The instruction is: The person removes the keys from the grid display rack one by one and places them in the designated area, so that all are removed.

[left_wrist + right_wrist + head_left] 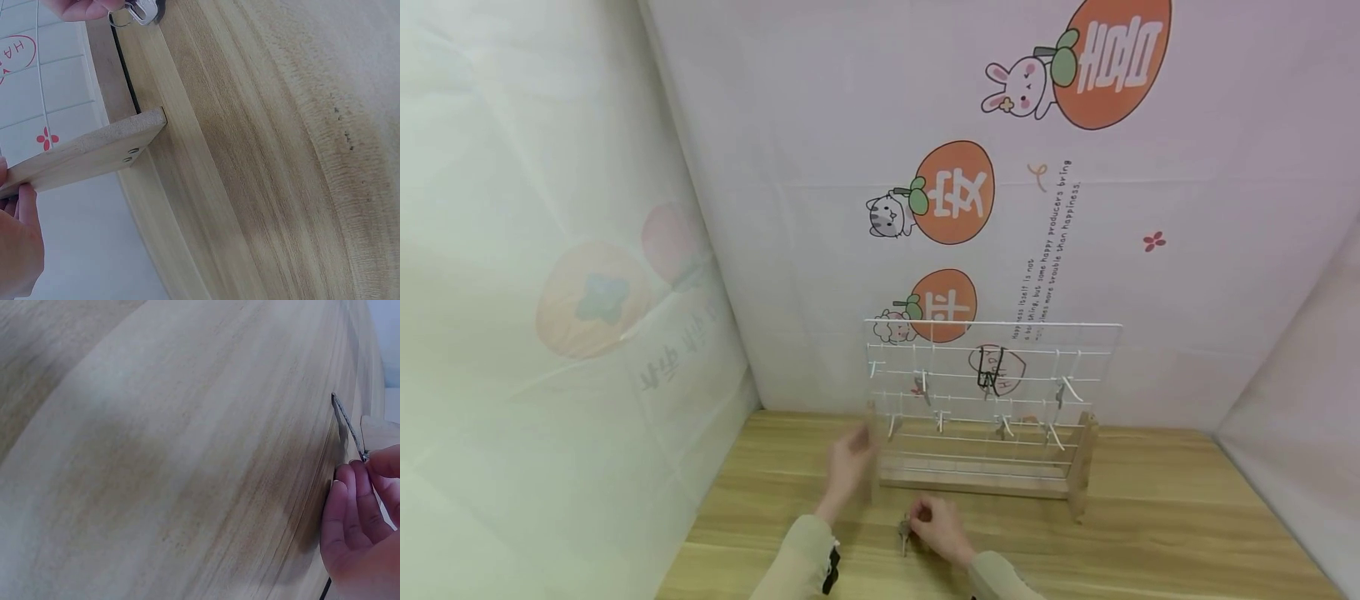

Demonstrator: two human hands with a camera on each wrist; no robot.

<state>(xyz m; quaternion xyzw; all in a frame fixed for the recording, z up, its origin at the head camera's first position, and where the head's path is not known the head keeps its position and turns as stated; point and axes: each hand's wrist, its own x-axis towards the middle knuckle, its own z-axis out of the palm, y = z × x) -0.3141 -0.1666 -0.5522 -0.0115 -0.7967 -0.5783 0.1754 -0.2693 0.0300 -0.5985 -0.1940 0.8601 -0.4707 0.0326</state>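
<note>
My right hand pinches a metal key by its head end, low over the table in front of the rack. A ring on the key shows in the left wrist view. In the right wrist view the key points away from the fingertips. My left hand, blurred in the head view, is at the rack's left wooden upright. The left wrist view shows its thumb and fingers on opposite sides of that upright. A white wire grid rack stands between two wooden uprights.
Several white hooks stick out from the grid, some with small metal keys hanging. A black wire piece is on the upper grid. The wood-grain table meets printed white cloth walls behind and at the sides.
</note>
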